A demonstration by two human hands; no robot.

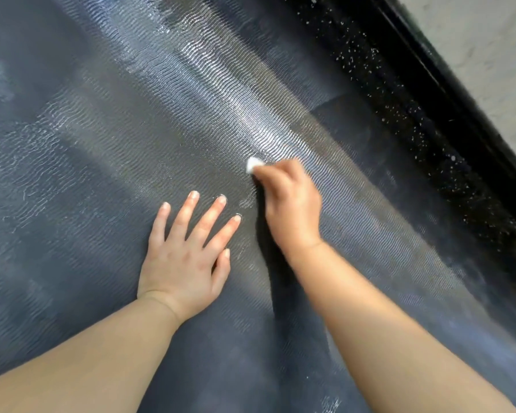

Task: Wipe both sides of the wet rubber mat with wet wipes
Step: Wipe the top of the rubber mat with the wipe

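Presses left hand (185,263) flat, fingers spread, on the wet ribbed mat (102,129) filling the view; grips small white wipe (253,164) in curled right hand (289,204), against the mat.

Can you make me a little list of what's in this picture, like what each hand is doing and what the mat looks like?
rubber mat: dark, wavy ridges, wet shine running up the middle
left hand: flat on the mat, fingers spread
right hand: curled round a wet wipe, a bit blurred
wipe look: small, white, poking out past the fingers at the shiny streak
beside the mat: black speckled strip, then a pale surface, upper right
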